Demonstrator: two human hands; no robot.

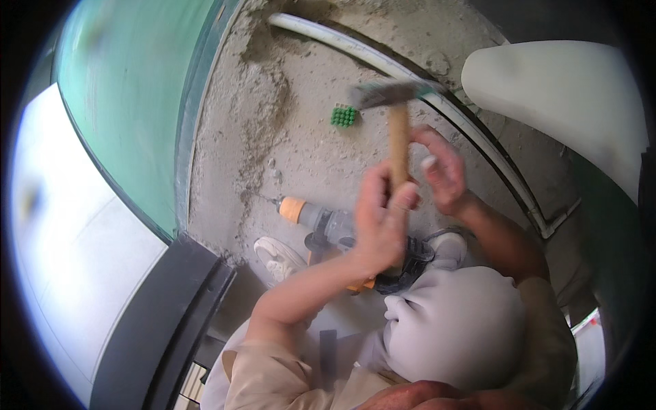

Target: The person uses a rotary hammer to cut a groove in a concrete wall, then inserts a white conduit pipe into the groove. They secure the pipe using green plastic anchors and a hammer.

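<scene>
My left hand (383,222) is wrapped round the wooden handle of a hammer (398,137), held up over the rough concrete floor. The hammer's metal head (386,93) is smeared by motion. My right hand (444,171) is beside the upper handle, its thumb and fingers apart; whether a fingertip touches the wood, I cannot tell. Beneath the hammer head, slightly left, a small cluster of green round-ended pieces (343,116) lies on the floor. A grey power drill with an orange collar (294,209) lies below my left hand, its bit pointing left, partly hidden by my arm.
A white pipe (342,39) runs along the floor from the far left to the right. A large white rounded object (553,85) stands at the right. Green panel (130,89) and dark frame (160,321) border the left. My shoes (277,256) flank the drill.
</scene>
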